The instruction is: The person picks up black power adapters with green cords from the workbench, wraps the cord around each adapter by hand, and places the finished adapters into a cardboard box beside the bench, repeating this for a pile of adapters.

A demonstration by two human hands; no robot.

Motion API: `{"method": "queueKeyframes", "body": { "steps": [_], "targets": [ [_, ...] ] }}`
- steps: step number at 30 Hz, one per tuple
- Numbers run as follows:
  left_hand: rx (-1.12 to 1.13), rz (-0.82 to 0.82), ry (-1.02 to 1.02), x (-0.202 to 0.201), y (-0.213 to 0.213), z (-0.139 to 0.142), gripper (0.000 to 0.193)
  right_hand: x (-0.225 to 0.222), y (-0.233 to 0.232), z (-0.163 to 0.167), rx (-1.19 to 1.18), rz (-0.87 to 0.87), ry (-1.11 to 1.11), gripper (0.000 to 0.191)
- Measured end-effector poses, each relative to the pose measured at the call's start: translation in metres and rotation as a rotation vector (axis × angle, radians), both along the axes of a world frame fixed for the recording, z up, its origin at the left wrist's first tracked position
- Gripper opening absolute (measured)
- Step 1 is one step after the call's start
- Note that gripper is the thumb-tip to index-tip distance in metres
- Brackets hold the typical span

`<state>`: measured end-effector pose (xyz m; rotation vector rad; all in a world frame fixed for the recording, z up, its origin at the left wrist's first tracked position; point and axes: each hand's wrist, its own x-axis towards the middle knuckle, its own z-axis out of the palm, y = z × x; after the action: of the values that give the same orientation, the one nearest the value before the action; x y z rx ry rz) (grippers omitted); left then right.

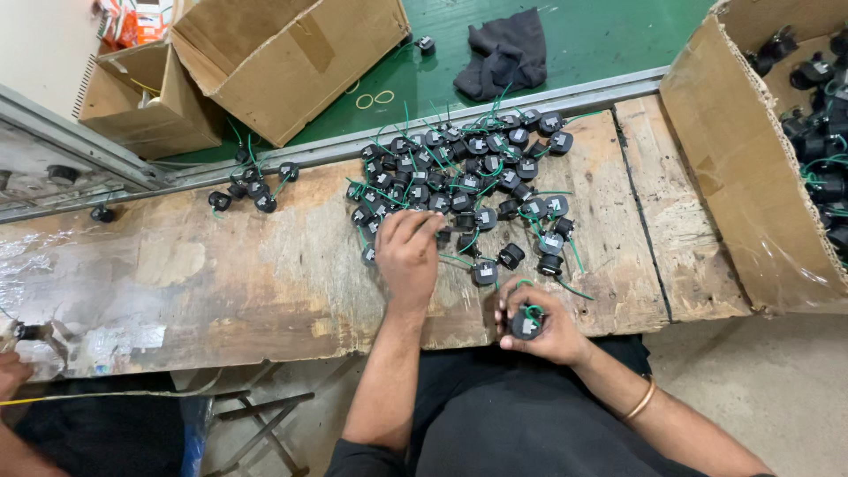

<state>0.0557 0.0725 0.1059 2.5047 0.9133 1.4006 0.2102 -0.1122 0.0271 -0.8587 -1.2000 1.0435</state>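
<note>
on the worn plywood bench (pixel 221 265), right at the near edge: my right hand (pixel 541 325) is closed around one small black round part (pixel 526 327), pale label face up, its green wire (pixel 532 310) looping over my fingers. it sits just past the bench edge, above my lap.

my left hand (pixel 408 252) is palm down on the near side of the big pile of same parts (pixel 464 177), fingers curled into the tangle of green leads. whether it has actually pinched one or is only touching, i cannot tell from this angle; fingertips are buried.

step as i read it: one unit in hand on the right, left picking through the heap for another. judgement only. next move needs a clean single pull; the leads are crossed all over each other, so lifting one likely drags neighbours. better to go for the loose ones at the near fringe (pixel 512 256), which lie apart from the mass.

part look: squat black plastic body, roughly cylindrical, light sticker on one face, thin green lead out the side. finer detail is too small to tell.

around: a smaller cluster of the same parts (pixel 252 185) sits well apart to the left near the metal rail (pixel 397 141). open cardboard box (pixel 751 168) on my right holds more of them. green belt surface (pixel 601 35) beyond the rail has a dark cloth (pixel 505 53) and another box (pixel 283 62) on it. someone else's hand (pixel 11 375) is at the far left edge.
</note>
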Motion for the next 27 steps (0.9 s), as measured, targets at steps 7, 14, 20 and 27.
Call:
{"method": "queueKeyframes", "body": {
  "steps": [7, 14, 20, 27],
  "targets": [
    [-0.78, -0.464, -0.766, 0.002, -0.059, -0.031, 0.026, 0.001, 0.0, -0.004, 0.037, -0.118, 0.069, 0.044],
    [-0.284, -0.539, -0.38, 0.003, -0.08, -0.02, 0.019, 0.002, 0.0, -0.014, 0.066, -0.272, -0.346, 0.055],
    [-0.336, -0.602, -0.238, -0.019, -0.089, -0.036, 0.026, -0.011, 0.001, -0.009, 0.129, -0.458, -0.493, 0.05],
    [-1.1, -0.528, -0.792, -0.001, -0.116, -0.072, 0.027, -0.013, 0.003, 0.003, 0.133, -0.417, -0.552, 0.043]
  ]
}}
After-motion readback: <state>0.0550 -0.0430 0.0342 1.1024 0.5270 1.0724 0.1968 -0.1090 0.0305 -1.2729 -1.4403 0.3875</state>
